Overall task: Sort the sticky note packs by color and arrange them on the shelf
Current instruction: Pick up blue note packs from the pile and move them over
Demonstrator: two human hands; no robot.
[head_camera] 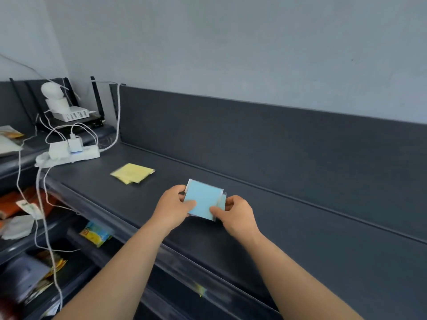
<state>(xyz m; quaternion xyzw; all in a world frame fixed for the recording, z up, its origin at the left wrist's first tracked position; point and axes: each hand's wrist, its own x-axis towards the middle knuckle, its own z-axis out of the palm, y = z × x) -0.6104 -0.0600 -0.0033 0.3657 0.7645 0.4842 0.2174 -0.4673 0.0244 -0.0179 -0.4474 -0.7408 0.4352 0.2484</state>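
A blue sticky note pack (203, 198) in clear wrap sits just above the dark shelf (265, 218), held between both hands. My left hand (172, 207) pinches its left edge, thumb on top. My right hand (235, 212) pinches its lower right corner. A second blue pack seems to lie under the first, its edge showing at the right. Yellow sticky note packs (132, 173) lie flat on the shelf farther left, apart from my hands.
A white power strip (69, 154) with chargers and cables sits at the shelf's left end, with a router (71, 114) behind it. Lower shelves at left hold assorted packets (96, 233). The shelf has a dark back panel (254, 139).
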